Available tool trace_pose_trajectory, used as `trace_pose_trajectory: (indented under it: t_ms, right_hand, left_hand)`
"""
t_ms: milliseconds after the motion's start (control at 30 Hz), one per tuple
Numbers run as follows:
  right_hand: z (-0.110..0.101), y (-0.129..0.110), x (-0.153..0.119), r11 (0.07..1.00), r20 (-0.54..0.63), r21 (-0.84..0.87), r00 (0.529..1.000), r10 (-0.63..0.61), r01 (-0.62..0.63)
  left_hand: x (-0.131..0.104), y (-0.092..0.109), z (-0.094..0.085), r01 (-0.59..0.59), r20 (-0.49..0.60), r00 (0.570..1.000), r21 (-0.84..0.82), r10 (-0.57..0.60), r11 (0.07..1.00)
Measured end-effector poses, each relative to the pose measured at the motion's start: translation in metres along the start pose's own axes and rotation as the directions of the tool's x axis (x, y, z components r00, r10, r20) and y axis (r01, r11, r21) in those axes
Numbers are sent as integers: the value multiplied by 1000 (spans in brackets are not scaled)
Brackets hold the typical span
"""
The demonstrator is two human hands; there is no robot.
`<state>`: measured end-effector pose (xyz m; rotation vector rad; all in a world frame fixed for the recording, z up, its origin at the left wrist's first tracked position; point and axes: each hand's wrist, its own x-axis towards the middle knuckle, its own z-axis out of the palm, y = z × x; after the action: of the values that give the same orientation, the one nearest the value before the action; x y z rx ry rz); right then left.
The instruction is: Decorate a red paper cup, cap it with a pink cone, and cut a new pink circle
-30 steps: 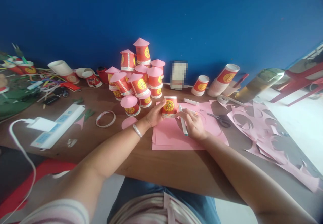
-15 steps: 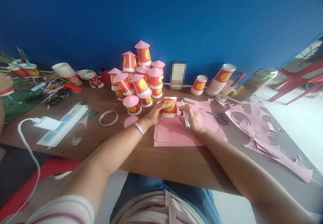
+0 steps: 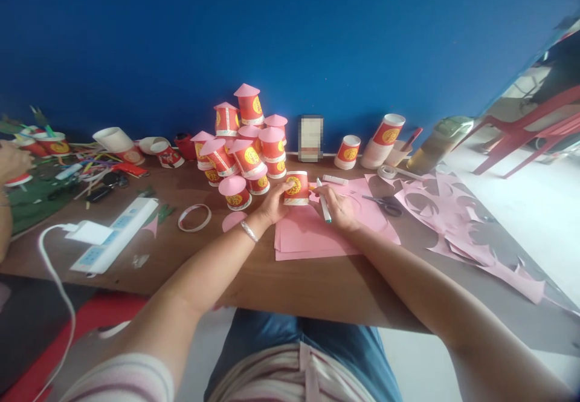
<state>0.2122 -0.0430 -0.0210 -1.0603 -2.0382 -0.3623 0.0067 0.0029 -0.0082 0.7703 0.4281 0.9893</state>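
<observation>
My left hand grips the left side of a red paper cup with a yellow emblem, its thumb across the front. A white marker with a green end slants through the fingers of my right hand, close to the cup's right side. Both hands are over stacked pink paper sheets. Behind my left hand stand several red cups with pink cone tops, piled in tiers; one such cup is nearest. A pink paper disc lies by my left wrist.
Left of me are a tape roll and a power strip with a plugged-in charger. Scissors and cut pink scraps lie right. Stacked cups and a bottle stand behind. Another person's hand shows far left.
The view has shifted slightly, so most things sit a little further left. My hands still hold the cup and the marker in nearly the same pose.
</observation>
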Motion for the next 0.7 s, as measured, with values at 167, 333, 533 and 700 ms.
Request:
trace_pose_trajectory:
  t_ms: [167,333,533,700]
  right_hand:
    - [-1,-1,-1,1000,55,7,998,-2,2]
    - [-3,0,-1,999,7,-33,999,40,-40]
    - [-14,2,0,998,53,27,997,53,-54]
    - [-19,-1,1,996,63,70,997,52,-56]
  left_hand:
    - [-3,-2,5,10,63,998,105,-16,994]
    - [-1,-1,-1,-22,55,998,116,16,993]
    - [0,-1,-7,-5,46,999,87,1,996]
    - [2,-2,-9,-16,32,999,75,13,997]
